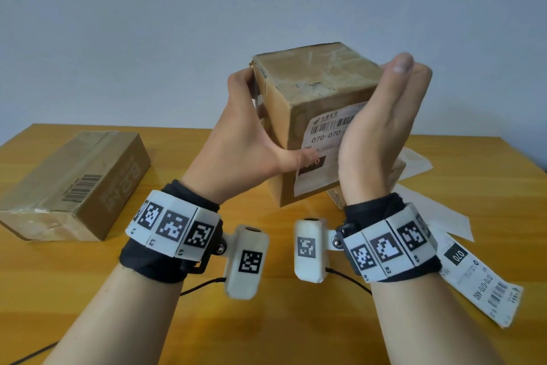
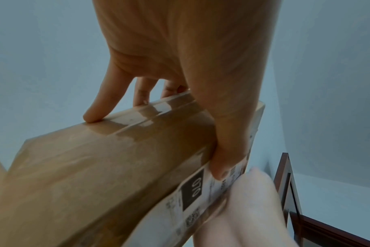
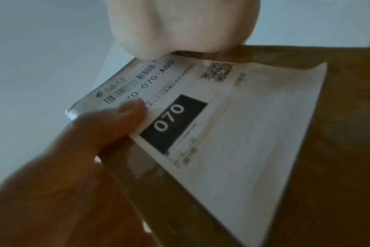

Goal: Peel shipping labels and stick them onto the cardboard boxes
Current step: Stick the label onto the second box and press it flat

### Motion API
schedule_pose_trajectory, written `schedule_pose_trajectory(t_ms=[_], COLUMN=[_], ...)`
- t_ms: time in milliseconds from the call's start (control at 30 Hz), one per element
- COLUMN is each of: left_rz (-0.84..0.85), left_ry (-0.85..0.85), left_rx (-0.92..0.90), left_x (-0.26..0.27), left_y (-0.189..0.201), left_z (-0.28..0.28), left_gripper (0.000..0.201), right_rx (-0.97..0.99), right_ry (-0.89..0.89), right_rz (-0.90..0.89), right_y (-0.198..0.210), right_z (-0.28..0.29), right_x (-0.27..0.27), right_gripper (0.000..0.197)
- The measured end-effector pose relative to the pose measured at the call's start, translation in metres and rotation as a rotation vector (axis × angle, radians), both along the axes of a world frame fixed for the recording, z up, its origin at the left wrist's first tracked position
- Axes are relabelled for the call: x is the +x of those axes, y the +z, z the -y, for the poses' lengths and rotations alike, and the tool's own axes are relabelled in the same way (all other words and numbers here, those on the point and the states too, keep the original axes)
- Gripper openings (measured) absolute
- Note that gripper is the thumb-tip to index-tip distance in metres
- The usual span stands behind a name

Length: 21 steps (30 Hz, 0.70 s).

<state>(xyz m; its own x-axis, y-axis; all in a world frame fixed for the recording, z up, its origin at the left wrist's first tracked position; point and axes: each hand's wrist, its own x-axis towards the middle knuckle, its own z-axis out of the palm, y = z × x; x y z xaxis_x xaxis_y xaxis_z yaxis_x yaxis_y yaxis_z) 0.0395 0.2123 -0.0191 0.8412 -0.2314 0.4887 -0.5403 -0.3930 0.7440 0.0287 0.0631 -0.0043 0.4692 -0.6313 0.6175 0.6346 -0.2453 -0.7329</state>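
Smoothing a shipping label onto a box held clear of the worktop [image 1: 296,320].

The left hand [image 1: 245,127] grips the cardboard box [image 1: 316,92], fingers [image 2: 95,110] curled over its far side and thumb pinning the label [image 3: 232,133] near the black "070" patch, probably to keep the box from turning. The right hand [image 1: 381,127] lies flat, fingers straight and together, pressed over the label's barcode end, seemingly to seat the adhesive. Beyond the left fingers, a second box [image 1: 74,187] lies unlabelled; another label [image 1: 479,284] waits below the right wrist.
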Motion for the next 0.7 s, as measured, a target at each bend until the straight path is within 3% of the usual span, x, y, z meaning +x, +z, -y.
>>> schedule_pose_trajectory(t_ms=[200, 333, 500, 700], left_rz=[0.038, 0.11, 0.191, 0.216], left_ry=[0.056, 0.085, 0.078, 0.06], left_rx=[0.017, 0.098, 0.139, 0.202], left_x=[-0.004, -0.01, -0.015, -0.011], left_y=[0.002, 0.0, 0.005, 0.006], left_z=[0.009, 0.019, 0.02, 0.014], left_gripper=[0.12, 0.126, 0.123, 0.123], right_rx=[-0.079, -0.019, 0.07, 0.144], right_ry=[0.014, -0.011, -0.055, -0.048], right_rz=[0.008, 0.011, 0.085, 0.083], right_y=[-0.002, -0.001, 0.002, 0.006], right_z=[-0.006, -0.005, 0.0, 0.003], right_x=[0.002, 0.002, 0.003, 0.002], right_gripper=[0.02, 0.035, 0.019, 0.025])
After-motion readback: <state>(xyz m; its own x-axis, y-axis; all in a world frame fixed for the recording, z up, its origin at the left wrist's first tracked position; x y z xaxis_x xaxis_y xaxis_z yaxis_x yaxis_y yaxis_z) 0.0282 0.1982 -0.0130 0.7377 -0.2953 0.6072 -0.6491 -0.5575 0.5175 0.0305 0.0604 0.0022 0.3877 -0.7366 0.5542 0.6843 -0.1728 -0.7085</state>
